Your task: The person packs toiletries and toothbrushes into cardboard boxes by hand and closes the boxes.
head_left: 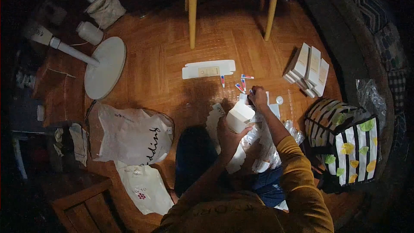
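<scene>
My left hand is wrapped round a white carton that stands with its top flaps raised. My right hand is just beyond the carton, its fingers pinched together. A small bluish bit shows at the fingertips, but what they hold is too small to make out. Close by on the floor lie several small toothpaste tubes in white, red and blue. A flattened white box with a tan label lies behind them. Clear plastic wrappers and paper pieces surround the carton near my legs.
Several long white boxes are stacked at the right. A striped bag with leaf prints stands nearer me. White plastic bags lie at the left. A round white stand base and wooden table legs stand farther off.
</scene>
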`<state>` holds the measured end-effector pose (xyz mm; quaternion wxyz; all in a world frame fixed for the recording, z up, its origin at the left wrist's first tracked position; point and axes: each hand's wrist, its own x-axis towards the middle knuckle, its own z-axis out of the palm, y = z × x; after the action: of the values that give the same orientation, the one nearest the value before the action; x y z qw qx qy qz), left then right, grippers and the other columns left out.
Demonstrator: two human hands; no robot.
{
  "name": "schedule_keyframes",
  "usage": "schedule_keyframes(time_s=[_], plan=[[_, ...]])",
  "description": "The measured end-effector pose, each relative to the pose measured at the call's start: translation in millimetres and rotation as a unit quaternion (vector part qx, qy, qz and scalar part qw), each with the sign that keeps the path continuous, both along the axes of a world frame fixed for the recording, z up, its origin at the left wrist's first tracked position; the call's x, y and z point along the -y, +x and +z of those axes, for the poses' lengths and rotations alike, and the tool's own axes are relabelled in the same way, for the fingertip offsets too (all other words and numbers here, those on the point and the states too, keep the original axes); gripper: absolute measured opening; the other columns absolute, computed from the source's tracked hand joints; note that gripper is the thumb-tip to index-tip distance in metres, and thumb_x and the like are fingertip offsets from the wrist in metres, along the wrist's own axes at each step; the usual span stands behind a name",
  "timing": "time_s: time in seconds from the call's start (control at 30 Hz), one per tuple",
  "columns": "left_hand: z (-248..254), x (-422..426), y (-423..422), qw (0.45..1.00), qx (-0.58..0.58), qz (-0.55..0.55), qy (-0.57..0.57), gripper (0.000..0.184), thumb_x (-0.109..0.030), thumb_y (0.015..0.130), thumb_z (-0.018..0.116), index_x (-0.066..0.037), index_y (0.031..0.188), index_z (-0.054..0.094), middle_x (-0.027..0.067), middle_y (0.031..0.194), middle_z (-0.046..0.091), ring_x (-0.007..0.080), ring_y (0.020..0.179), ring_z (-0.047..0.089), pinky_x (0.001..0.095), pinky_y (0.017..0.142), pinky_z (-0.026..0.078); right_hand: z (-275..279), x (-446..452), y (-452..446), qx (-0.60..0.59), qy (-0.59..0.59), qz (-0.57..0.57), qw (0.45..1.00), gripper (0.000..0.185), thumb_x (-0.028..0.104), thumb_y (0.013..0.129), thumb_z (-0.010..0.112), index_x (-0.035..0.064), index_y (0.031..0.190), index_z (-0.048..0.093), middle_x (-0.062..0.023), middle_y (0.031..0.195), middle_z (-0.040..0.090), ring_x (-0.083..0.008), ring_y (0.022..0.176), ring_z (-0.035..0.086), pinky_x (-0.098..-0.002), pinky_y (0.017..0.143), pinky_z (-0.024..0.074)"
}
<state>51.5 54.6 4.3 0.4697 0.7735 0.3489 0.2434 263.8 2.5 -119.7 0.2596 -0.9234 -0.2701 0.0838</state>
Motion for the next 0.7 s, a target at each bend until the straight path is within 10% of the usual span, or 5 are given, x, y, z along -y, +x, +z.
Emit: schedule_keyframes(time_s=[0.07,0.13,0.23,0.53,0.7], plan=[[-4.1,3.7,-2.0,1.0,-0.008,-0.002,-0.012,0.085,-0.04,0.049,0.083,0.0,0.113,0.042,0.0199,0.101,0.049,0.0359,0.094,0.049,0.0436,0.08,0.041,16.1,2.3,-7.1,0.017,0.02,-0.018,1.0,0.03,0.008,0.067,0.065,-0.0004,0.094,0.055,-0.015,0.081,0.059,-0.0288,0.076,0.06,-0.0371,0.071,0.0481],[-5.2,3.9,-3.2,0.999,-0.034,-0.006,-0.017,0.084,-0.037,0.049,0.083,0.0,0.113,0.042,0.0193,0.101,0.049,0.0359,0.094,0.049,0.0434,0.081,0.04,76.8,-4.7,-24.2,-0.148,0.445,-0.095,0.878,0.023,0.001,0.074,0.062,-0.0003,0.096,0.056,-0.0077,0.08,0.059,-0.0165,0.074,0.058,-0.0292,0.068,0.0483],[-15.5,6.6,-2.0,0.999,-0.033,-0.003,-0.032,0.083,-0.033,0.049,0.084,0.0,0.113,0.042,0.0195,0.103,0.048,0.0359,0.097,0.048,0.0432,0.082,0.04,182.1,8.0,-77.7,-0.122,0.504,-0.093,0.85,0.024,-0.003,0.077,0.06,-0.0003,0.1,0.055,-0.0023,0.077,0.056,-0.0088,0.073,0.054,-0.024,0.068,0.0468],[-9.3,23.7,-9.2,1.0,0.005,0.003,0.009,0.08,-0.024,0.053,0.082,-0.004,0.117,0.04,0.0189,0.107,0.045,0.0362,0.1,0.044,0.0453,0.085,0.036,182.4,39.2,-146.2,-0.011,0.345,0.029,0.938,0.019,-0.002,0.068,0.068,0.0022,0.085,0.063,-0.009,0.085,0.062,-0.0189,0.084,0.058,-0.0273,0.072,0.0461],[-9.8,17.5,-9.6,0.997,0.009,0.015,0.075,0.089,-0.032,0.05,0.084,-0.001,0.119,0.036,0.0181,0.113,0.044,0.0334,0.105,0.044,0.0434,0.086,0.038,221.8,57.7,-139.2,-0.304,0.564,-0.131,0.757,0.018,-0.008,0.067,0.067,0.0008,0.082,0.062,-0.0133,0.087,0.062,-0.0205,0.083,0.059,-0.0294,0.071,0.0493]])
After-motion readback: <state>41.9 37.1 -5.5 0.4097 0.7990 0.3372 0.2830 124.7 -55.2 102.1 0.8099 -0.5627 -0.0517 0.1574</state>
